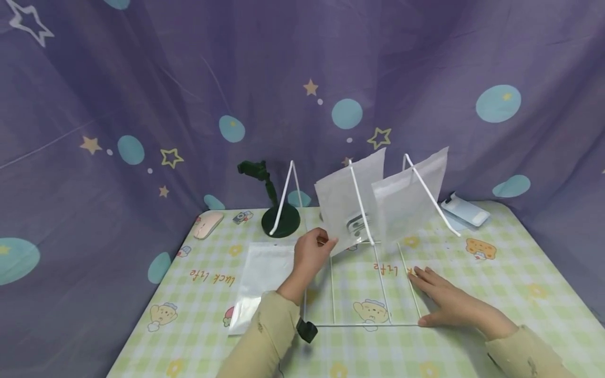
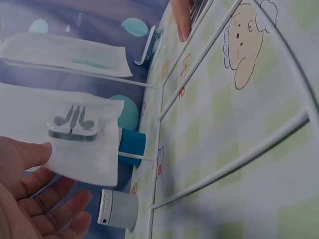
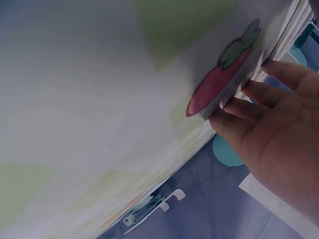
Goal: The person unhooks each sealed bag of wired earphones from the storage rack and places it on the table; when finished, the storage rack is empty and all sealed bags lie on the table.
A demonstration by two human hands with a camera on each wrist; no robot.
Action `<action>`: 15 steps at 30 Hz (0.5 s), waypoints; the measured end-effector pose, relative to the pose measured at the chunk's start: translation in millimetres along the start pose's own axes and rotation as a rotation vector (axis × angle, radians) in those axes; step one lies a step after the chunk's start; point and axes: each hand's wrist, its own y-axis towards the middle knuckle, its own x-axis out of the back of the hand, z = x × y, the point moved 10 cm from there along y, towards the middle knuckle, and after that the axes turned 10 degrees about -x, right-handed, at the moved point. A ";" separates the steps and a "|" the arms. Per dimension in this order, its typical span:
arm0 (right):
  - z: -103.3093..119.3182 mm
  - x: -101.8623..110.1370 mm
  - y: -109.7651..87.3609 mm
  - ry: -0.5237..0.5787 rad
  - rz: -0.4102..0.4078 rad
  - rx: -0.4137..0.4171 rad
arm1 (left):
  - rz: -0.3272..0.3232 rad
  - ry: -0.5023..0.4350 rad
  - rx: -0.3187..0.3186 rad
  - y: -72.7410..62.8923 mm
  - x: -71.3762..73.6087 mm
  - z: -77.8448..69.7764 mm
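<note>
At the near edge of the rack's base, the right hand (image 1: pixel 441 302) lies relaxed, fingers outstretched and grasping nothing, against the side bar of the white wire rack (image 1: pixel 368 325). To the left, a flat white bag (image 1: pixel 264 268) lies on the checked tablecloth (image 1: pixel 189 325), its long axis running away from the person, partly hidden by the left sleeve (image 1: pixel 264 331).

Farther in, the left hand (image 1: pixel 312 251) is at the lower left edge of an upright translucent bag (image 1: pixel 337 202), thumb over it; whether it pinches the bag or has let go, I cannot tell. That bag stands tilted at the back of the rack, behind the middle upright's front leg, its long axis rising from the table; an earphone case (image 2: pixel 75 122) shows low in it. Just right, a second bag (image 1: pixel 397 205) leans similarly behind the right upright.

Beyond are a pink mouse (image 1: pixel 208 226) at far left, a dark stand (image 1: pixel 281 220), and a pale blue holder (image 1: pixel 465 210) at far right; behind them hangs a purple curtain (image 1: pixel 264 79).
</note>
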 end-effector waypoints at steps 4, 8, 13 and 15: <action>-0.8 -0.9 -0.8 0.013 0.002 0.004 | -0.040 0.034 -0.019 1.7 1.3 -2.5; -1.6 -1.6 -1.1 0.014 0.000 0.004 | -0.099 0.064 -0.016 2.1 6.0 -2.0; -2.3 -2.4 -0.6 0.002 0.000 0.004 | -0.154 0.042 -0.031 0.3 11.5 -2.0; -2.0 -2.1 -0.5 -0.002 -0.002 0.008 | -0.164 0.037 -0.048 -0.3 13.0 -2.5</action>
